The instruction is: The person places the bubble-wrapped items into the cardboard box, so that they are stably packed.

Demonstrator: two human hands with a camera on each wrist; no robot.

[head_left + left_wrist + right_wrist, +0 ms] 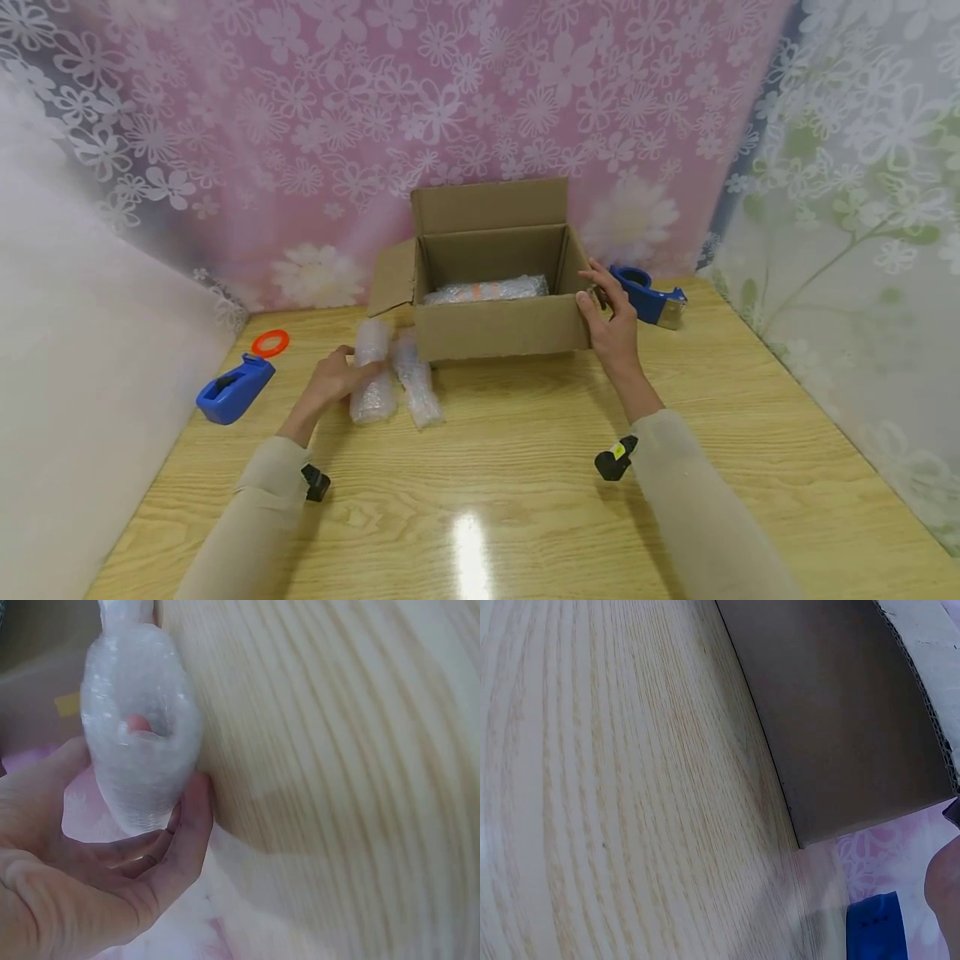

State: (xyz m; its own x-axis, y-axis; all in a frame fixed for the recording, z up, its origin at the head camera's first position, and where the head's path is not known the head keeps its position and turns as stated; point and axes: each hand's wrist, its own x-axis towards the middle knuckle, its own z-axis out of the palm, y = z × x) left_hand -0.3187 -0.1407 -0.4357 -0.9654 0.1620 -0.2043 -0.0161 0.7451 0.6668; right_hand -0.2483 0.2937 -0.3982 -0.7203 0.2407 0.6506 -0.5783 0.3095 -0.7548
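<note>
My left hand grips a roll-shaped bundle in bubble wrap, thumb on one side and curled fingers on the other in the left wrist view. A slimmer bubble-wrapped bundle lies just right of it, by the box's front left corner. My right hand holds the right front corner of the cardboard box, thumb at the front and fingers along the right side. Inside the box, whose back and left flaps stand out, is another bubble-wrapped item with orange showing through. In the right wrist view only a bit of the right hand appears.
A blue tape dispenser and an orange ring lie on the wooden table at the left. Close behind the right hand stands another blue tape dispenser with a metal end. Flowered sheets hang behind the table and at the right.
</note>
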